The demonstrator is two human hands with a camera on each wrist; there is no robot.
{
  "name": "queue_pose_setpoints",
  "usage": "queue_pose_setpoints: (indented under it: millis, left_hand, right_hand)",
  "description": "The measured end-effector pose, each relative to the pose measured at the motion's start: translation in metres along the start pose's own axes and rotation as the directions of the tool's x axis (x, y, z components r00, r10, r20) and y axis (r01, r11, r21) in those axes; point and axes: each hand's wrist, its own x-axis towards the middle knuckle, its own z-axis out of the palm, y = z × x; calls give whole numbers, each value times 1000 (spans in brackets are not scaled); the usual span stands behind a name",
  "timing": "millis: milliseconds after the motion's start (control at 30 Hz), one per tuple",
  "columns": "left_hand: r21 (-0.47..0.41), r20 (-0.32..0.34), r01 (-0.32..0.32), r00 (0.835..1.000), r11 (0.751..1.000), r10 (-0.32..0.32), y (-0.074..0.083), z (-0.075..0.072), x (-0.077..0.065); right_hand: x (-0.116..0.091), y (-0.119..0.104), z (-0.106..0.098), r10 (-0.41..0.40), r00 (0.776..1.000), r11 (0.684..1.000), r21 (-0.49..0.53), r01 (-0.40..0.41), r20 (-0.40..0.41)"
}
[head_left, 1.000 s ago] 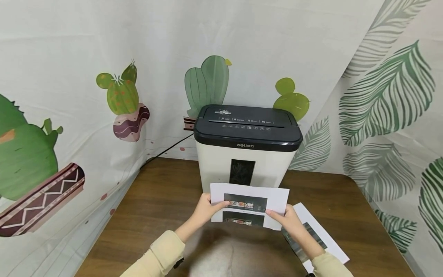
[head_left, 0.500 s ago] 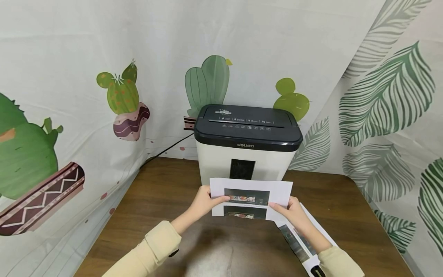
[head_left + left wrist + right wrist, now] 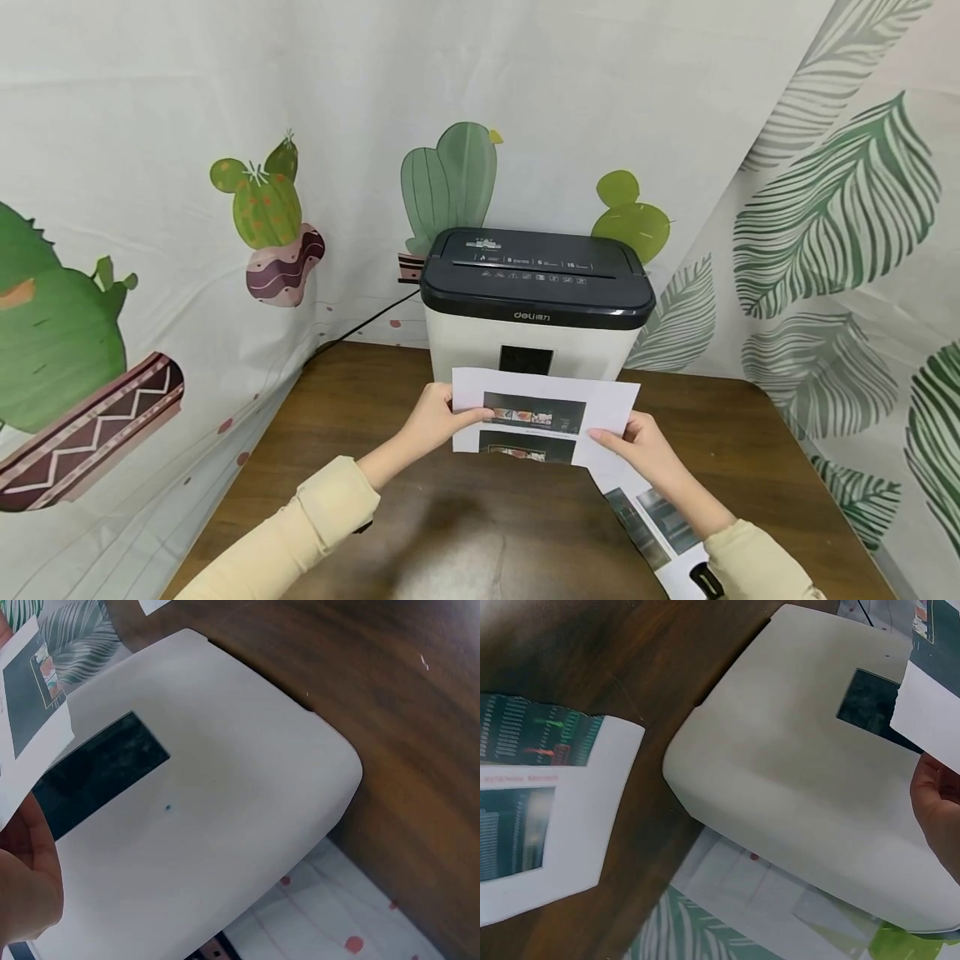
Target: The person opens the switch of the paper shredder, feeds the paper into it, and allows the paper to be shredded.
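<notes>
You are pinching printed sheet (image 3: 536, 421) by side edges, left hand (image 3: 446, 417) at one end, right hand (image 3: 641, 446) at other, apparently holding it flat. Sheet is hanging above worktop (image 3: 375, 392), before shredder (image 3: 540, 292). Loose printouts (image 3: 637, 525) are lying beneath right forearm (image 3: 693, 500), probably for easy reach.

Your left sleeve (image 3: 258, 542) pale cream, creased, with broad turned-back cuff (image 3: 339, 502); right sleeve (image 3: 753, 562) matching. Black rounded piece (image 3: 697, 575) with pale marking beside your right sleeve; small dark bit (image 3: 363, 527) under left cuff.
</notes>
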Motion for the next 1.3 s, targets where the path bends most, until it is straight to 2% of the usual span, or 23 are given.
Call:
queue_pose_setpoints:
  millis: [233,367,667,833,1067,1300]
  left_hand:
    - [45,6,17,1000,999,-18,13,-16,8]
    - [61,2,2,1000,998,-2,21,-24,15]
    - [63,84,-26,996,998,21,32,-35,20]
    - [86,77,-31,997,996,25,39,-45,25]
    - [203,30,-49,999,978,44,44,-58,33]
    - [267,81,-98,994,959,79,51,-69,45]
  right_hand:
    - [10,-14,-6,-30,1000,1000,-7,30,10]
    - [15,-23,-9,-44,999,999,-29,44,7]
    - [20,-33,-16,-73,996,988,-134,80,57]
    - [25,-42,-22,-44,998,976,-209,53,47]
    - [33,-58,-30,2,999,962,-272,8,36]
    - [42,-72,-37,37,999,936,-351,-29,15]
